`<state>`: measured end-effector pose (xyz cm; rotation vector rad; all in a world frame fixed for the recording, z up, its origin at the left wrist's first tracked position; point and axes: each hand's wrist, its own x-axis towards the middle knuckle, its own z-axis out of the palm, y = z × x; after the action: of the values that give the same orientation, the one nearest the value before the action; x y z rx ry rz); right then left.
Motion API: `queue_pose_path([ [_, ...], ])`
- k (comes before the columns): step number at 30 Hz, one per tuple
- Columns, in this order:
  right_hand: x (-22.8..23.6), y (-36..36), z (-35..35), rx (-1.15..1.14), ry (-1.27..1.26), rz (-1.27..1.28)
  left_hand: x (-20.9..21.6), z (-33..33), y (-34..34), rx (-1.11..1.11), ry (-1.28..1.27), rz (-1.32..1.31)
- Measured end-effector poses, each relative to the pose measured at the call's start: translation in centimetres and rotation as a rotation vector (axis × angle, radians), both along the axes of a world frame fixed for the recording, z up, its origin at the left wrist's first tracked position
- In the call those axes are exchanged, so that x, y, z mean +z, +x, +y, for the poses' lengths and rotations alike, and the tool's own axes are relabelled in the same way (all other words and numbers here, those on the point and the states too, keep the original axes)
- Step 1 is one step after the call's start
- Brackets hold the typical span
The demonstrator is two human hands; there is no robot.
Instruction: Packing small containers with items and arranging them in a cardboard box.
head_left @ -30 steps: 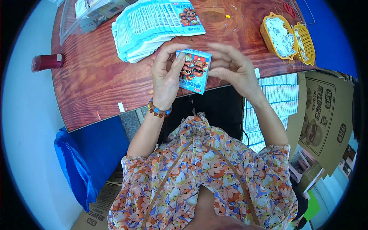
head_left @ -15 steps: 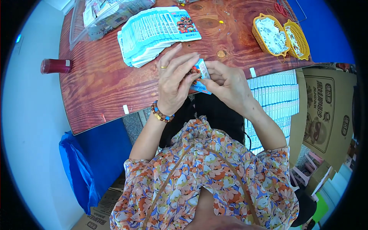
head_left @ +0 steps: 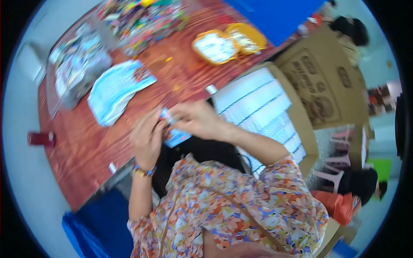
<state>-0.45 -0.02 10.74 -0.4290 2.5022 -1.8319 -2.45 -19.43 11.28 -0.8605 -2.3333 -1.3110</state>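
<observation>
A small light-blue cardboard box (head_left: 177,138) with a dark picture on its front is held between my hands, low over the table's near edge. My left hand (head_left: 145,135) grips its left side, thumb against the front. At the box's upper end are the closed fingers of my right hand (head_left: 202,120); motion blur smears their tips, and the top of the box is partly hidden. Just beyond my left hand, a fanned pile of flat light-blue cartons (head_left: 114,92) lies on the reddish wooden table (head_left: 81,159).
Two yellow baskets (head_left: 228,61) hold small white pieces. Behind the pile stand a clear tub of packets (head_left: 81,69) and colourful bagged items (head_left: 142,26). A dark red cylinder (head_left: 41,139) is at the left edge. Right of me, an open carton (head_left: 307,165) holds rows of boxes; people appear beyond.
The view has swung to the right and blurred, so the table things sit further left and more of the room shows. Both hands still hold the small box.
</observation>
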Motion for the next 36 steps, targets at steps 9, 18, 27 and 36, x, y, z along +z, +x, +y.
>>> queue_pose_path([
  [9,3.2,3.7,-1.2,-0.036,0.004,-0.083,-0.6,-0.1,2.6,-0.035,0.171,0.027],
  [18,2.0,4.3,-1.6,-0.055,-0.239,-0.072,-0.8,0.3,1.5,-0.199,0.511,-0.221],
  [27,2.2,5.5,-2.9,-0.259,0.171,0.160,0.4,-0.6,2.4,-0.053,0.213,0.093],
  [36,1.4,4.0,-3.6,-0.191,0.338,0.328,0.7,-2.1,2.3,0.090,0.025,0.126],
])
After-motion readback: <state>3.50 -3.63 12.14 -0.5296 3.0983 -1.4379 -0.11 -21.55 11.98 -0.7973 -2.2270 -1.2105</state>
